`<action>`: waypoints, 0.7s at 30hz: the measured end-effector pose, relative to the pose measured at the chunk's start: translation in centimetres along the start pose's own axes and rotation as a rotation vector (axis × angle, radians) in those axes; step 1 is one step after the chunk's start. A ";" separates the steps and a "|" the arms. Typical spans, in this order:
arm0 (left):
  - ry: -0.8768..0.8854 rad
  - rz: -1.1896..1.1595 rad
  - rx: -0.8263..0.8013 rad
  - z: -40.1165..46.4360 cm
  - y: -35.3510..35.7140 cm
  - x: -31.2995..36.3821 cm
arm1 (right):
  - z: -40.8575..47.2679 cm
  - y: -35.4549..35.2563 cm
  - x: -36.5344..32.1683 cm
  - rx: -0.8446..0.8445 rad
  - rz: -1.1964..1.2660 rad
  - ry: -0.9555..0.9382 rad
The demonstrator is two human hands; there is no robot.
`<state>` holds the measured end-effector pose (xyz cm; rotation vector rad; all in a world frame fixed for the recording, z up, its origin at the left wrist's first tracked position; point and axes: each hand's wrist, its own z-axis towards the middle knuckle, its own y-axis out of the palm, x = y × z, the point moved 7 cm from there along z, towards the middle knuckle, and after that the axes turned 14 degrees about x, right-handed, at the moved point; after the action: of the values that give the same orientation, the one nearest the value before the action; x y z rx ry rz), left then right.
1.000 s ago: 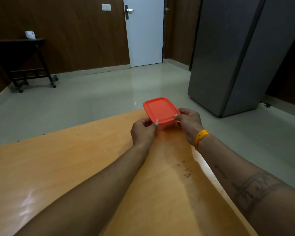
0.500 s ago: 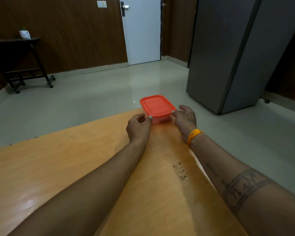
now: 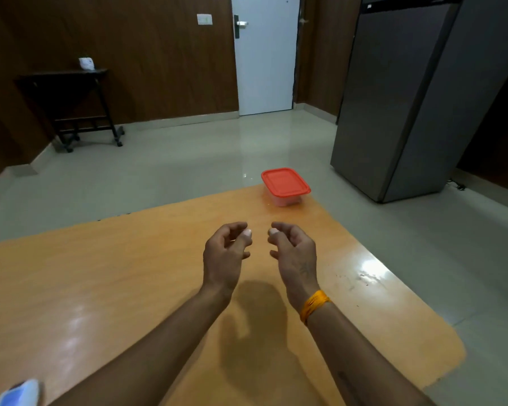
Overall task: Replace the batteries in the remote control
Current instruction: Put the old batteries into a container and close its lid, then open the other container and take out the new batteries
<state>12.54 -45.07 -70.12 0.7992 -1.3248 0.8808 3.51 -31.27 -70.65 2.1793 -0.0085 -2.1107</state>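
Observation:
A clear plastic box with an orange lid (image 3: 285, 186) stands closed at the far right corner of the orange table (image 3: 106, 288). My left hand (image 3: 225, 253) and my right hand (image 3: 295, 253) hover side by side above the table's middle, well short of the box, fingers loosely curled and apart, holding nothing. A white and blue object (image 3: 21, 392), possibly the remote control, pokes in at the bottom left edge; most of it is cut off.
The table's right edge runs diagonally close to my right arm. Beyond it is a grey floor, a tall grey fridge (image 3: 408, 98) at the right, a white door (image 3: 264, 54) at the back, and a dark side table (image 3: 71, 106) at the left.
Both hands have let go of the orange-lidded box and pulled back toward me. The box now stands alone at the table's far corner.

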 end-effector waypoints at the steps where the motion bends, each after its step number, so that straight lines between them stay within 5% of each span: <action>1: -0.001 -0.004 0.006 -1.0 -1.5 0.6 | -1.8 0.1 -0.4 -0.015 0.015 0.005; 21: 0.101 -0.025 0.237 -13.2 -34.2 9.4 | -32.8 8.6 -4.8 -0.309 0.116 0.021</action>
<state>49.29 -48.47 -61.72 0.9392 -1.1331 1.0577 36.64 -37.04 -64.25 1.9711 0.1765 -1.8829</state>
